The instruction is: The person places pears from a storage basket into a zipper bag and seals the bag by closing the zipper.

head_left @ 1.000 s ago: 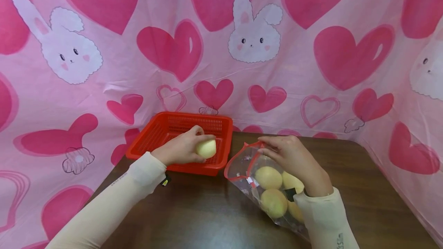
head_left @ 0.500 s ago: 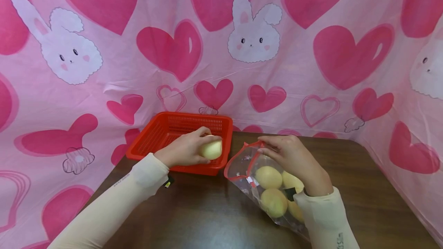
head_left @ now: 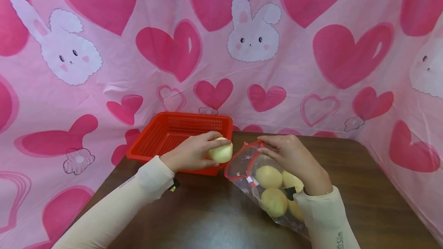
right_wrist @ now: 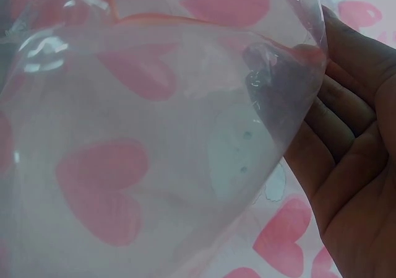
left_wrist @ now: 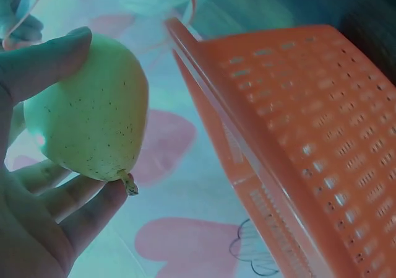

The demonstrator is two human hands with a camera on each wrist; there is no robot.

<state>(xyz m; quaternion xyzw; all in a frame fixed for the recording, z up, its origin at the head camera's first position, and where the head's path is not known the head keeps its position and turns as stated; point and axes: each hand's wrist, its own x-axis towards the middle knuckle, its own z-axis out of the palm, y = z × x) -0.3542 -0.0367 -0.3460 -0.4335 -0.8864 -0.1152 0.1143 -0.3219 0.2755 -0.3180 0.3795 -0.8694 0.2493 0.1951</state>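
Note:
My left hand (head_left: 194, 151) grips a pale yellow pear (head_left: 222, 152), held over the near right corner of the red basket (head_left: 149, 135). In the left wrist view, thumb and fingers wrap the speckled pear (left_wrist: 99, 117), whose short stem points down. With thumb and fingertips, my right hand (head_left: 294, 156) pinches the red-trimmed mouth of a clear zip bag (head_left: 238, 168), which gapes toward the left. Several pears (head_left: 273, 202) lie inside the bag, partly hidden by the right wrist. In the right wrist view, the clear plastic (right_wrist: 167, 160) stretches from the hand's fingertips.
The slotted basket stands at the back left of a brown wooden table (head_left: 194, 210). A pink cloth (head_left: 214, 60) with hearts and rabbits hangs behind and beside the table.
My left hand has carried the pear rightward, from above the basket's inside toward its right rim and the bag. The right hand and bag have stayed nearly still.

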